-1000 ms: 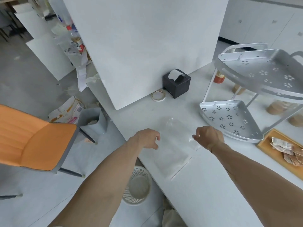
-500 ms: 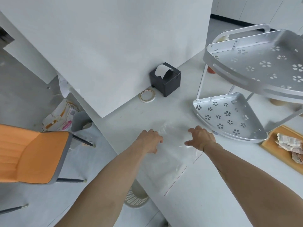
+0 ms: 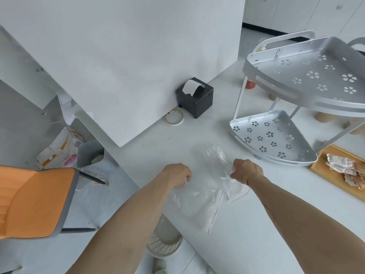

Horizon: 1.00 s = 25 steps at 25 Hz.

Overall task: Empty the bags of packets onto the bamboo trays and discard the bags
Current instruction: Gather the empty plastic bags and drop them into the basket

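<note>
Discard step judged in hand: left hand (image 3: 177,175) and right hand (image 3: 246,172) both closed on empty clear zip bags (image 3: 199,200) at bench's near-left edge; next, likely drop into white basket (image 3: 165,242) below.

Bare table (image 3: 246,234) lies open near; metal rack (image 3: 276,135) blocks the far right.

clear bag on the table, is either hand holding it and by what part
Both hands grip the clear plastic bag: the left hand pinches its left edge, the right hand bunches its upper right part.
</note>
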Each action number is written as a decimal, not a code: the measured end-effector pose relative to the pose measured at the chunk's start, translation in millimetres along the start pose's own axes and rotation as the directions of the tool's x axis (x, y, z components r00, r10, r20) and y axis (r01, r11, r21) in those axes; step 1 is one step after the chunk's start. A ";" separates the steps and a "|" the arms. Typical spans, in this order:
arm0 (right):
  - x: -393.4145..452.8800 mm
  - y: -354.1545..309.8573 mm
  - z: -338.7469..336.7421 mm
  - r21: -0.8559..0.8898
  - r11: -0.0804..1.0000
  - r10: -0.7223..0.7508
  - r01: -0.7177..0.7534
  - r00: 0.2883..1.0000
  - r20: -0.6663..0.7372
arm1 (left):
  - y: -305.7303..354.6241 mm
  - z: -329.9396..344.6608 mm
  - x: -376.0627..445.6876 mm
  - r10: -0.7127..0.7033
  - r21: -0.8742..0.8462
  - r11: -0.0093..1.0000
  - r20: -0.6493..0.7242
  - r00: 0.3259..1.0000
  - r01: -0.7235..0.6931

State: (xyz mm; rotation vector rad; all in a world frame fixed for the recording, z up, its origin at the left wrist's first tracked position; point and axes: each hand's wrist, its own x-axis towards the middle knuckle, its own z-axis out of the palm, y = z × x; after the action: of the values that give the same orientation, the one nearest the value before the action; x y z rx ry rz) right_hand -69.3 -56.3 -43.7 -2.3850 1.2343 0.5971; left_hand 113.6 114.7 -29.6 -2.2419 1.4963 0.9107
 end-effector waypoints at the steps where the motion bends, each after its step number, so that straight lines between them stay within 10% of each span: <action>1: -4.7 -4.4 1.4 -0.011 1.000 0.019 -0.019 1.000 -0.009 | -5.5 1.2 -4.2 -0.001 -0.016 1.000 0.006 1.000 0.001; 15: -108.7 -190.2 54.0 0.067 0.984 -0.140 0.163 0.954 -0.266 | -171.5 69.3 -134.3 -0.117 -0.384 0.922 -0.176 0.978 0.041; 25: -166.1 -258.5 182.8 -0.008 0.946 -0.321 0.324 0.937 -0.138 | -223.7 189.9 -219.8 -0.297 -0.729 0.655 -0.008 0.955 0.198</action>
State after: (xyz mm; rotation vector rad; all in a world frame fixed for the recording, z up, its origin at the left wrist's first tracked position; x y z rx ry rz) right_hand 23.9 287.8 -70.7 -2.5753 0.8620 0.3238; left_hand 194.6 471.5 -53.1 -3.0065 0.8816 1.4811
